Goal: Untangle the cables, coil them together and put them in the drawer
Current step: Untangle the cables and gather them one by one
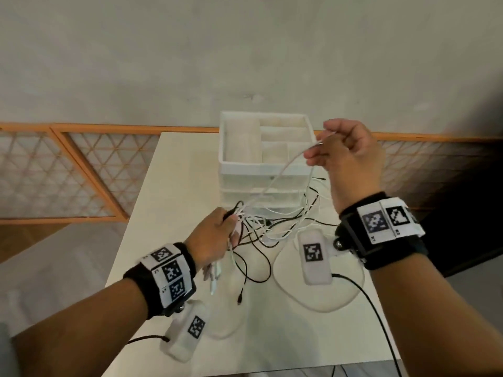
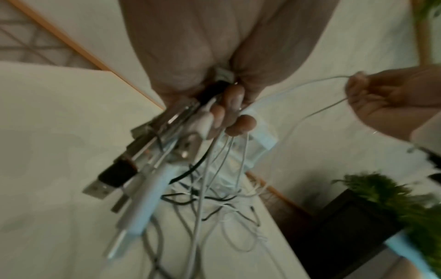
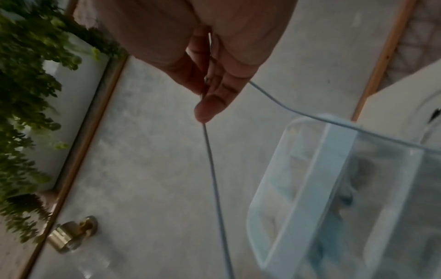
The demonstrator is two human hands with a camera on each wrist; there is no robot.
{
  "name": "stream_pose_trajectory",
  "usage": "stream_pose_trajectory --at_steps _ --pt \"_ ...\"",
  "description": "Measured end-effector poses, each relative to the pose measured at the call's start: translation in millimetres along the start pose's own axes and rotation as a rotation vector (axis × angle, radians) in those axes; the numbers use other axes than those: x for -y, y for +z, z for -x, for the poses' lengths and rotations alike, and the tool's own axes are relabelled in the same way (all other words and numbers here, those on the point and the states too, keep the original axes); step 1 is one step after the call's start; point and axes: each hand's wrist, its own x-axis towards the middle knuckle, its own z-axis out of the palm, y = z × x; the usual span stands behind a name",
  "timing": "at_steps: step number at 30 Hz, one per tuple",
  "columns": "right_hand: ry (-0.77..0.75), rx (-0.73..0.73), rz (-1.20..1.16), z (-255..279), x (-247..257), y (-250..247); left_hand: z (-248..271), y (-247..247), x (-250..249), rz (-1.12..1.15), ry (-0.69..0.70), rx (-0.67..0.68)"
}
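Observation:
My left hand [image 1: 217, 235] grips a bunch of cable ends [image 2: 152, 164], white and black, with USB plugs sticking out below the fist. From it a tangle of thin white and black cables [image 1: 275, 224] spreads over the white table [image 1: 168, 202]. My right hand [image 1: 343, 151] is raised higher, in front of the drawer unit, and pinches one white cable [image 1: 277, 175] that runs taut down to the left hand. The right wrist view shows this white cable [image 3: 210, 156] passing between thumb and fingers. The white drawer unit [image 1: 265, 164] stands at the table's back, its drawers shut.
The drawer unit's top tray [image 3: 307, 188] has open compartments. A black cord [image 1: 373, 308] runs from my right wrist device off the table's front edge. A green plant [image 2: 393, 196] in a dark pot stands to the right. Orange-framed lattice panels [image 1: 68, 170] line the wall.

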Motion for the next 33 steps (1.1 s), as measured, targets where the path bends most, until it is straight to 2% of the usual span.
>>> stream_pose_trajectory --at_steps 2,5,8,12,17,19,22,24,25,26,27,29,31,33 --pt "-0.039 -0.068 0.047 -17.0 -1.2 -12.5 -3.7 -16.9 21.9 -0.134 -0.019 -0.032" --pt "-0.026 -0.145 0.260 -40.5 -12.5 -20.9 -7.2 -37.7 40.8 -0.270 -0.040 -0.063" --pt "-0.064 -0.181 0.458 -58.0 -22.9 -17.4 -10.4 -44.7 40.4 -0.312 -0.032 -0.081" --pt "-0.142 -0.241 0.574 -82.1 -10.0 -14.7 -7.5 -48.0 40.7 -0.408 -0.071 -0.075" --pt "-0.138 -0.167 0.661 -98.9 -15.7 -21.6 -3.9 -52.6 49.8 -0.287 -0.131 -0.080" --pt "-0.075 -0.098 0.727 -100.4 -33.2 -30.0 -3.0 -52.5 45.5 -0.168 -0.143 -0.093" --pt "0.140 0.094 0.988 -93.4 -59.5 -46.8 -1.2 -53.6 31.4 -0.020 -0.117 -0.102" --pt "0.207 0.110 1.124 -76.7 -69.7 -48.1 -0.2 -54.4 19.7 0.026 -0.079 -0.083" --pt "0.151 0.105 1.112 -62.4 -71.4 -42.8 0.6 -53.2 13.5 0.045 -0.060 -0.067" --pt "0.033 0.132 1.040 -43.6 -69.5 -33.1 0.9 -50.8 6.9 0.066 -0.044 -0.048" --pt "-0.103 0.218 0.934 -22.0 -68.0 -21.0 1.3 -47.3 0.1 0.093 -0.032 -0.025" --pt "-0.291 0.501 0.777 18.5 -68.6 2.8 2.0 -38.0 -13.7 0.157 -0.019 0.025" --pt "-0.345 0.698 0.791 48.7 -74.0 20.6 2.5 -28.9 -24.5 0.247 -0.017 0.070" --pt "-0.372 0.717 0.799 57.5 -79.7 25.7 3.5 -23.3 -31.0 0.336 -0.024 0.099"
